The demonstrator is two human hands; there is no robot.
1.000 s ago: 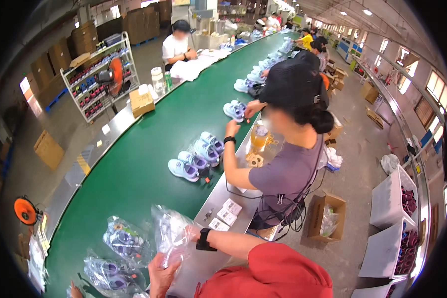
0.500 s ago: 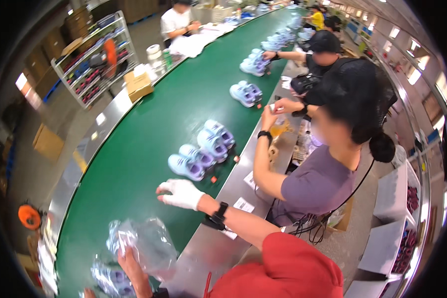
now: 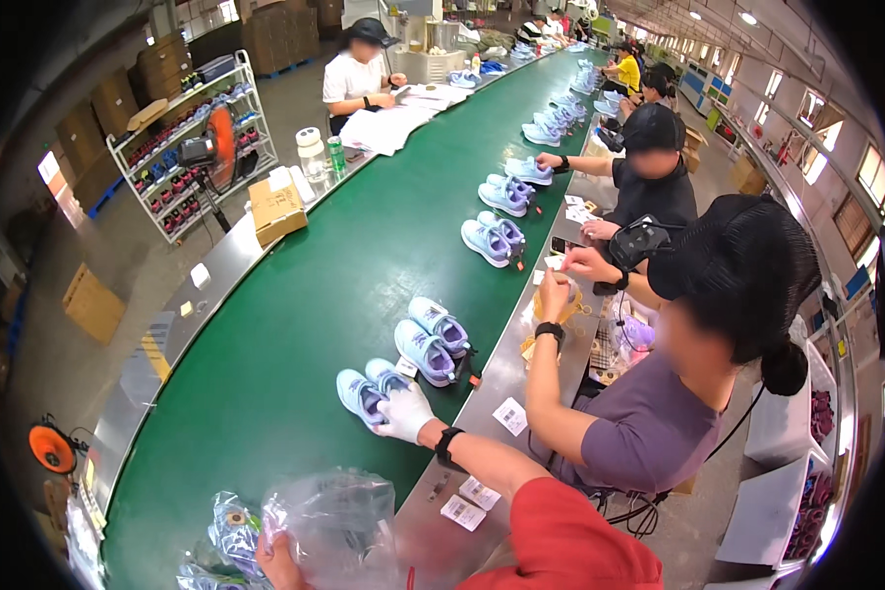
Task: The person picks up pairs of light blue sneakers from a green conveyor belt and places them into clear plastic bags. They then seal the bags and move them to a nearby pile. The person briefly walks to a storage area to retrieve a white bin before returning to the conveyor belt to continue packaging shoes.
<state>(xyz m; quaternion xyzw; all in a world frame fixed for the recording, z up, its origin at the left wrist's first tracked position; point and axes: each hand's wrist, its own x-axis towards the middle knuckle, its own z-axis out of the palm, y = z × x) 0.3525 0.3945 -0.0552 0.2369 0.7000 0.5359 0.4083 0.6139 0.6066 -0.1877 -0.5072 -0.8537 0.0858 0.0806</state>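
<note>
A worker's gloved right hand [image 3: 403, 413] closes over a pair of pale blue shoes [image 3: 369, 390] on the green conveyor belt [image 3: 295, 295], while the bare left hand [image 3: 277, 562] grips a clear plastic bag [image 3: 339, 526]. A second pair [image 3: 431, 339] lies just beyond; co-workers line the belt's right side.

The white-gloved right hand [image 3: 403, 413] is now reaching onto the nearest pair of small light-blue shoes [image 3: 369, 390], seemingly gripping one.

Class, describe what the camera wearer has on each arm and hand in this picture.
The right hand wears a white glove, with a black wristband behind it and a red sleeve further up the arm. The left hand is bare, with no glove showing.
</note>
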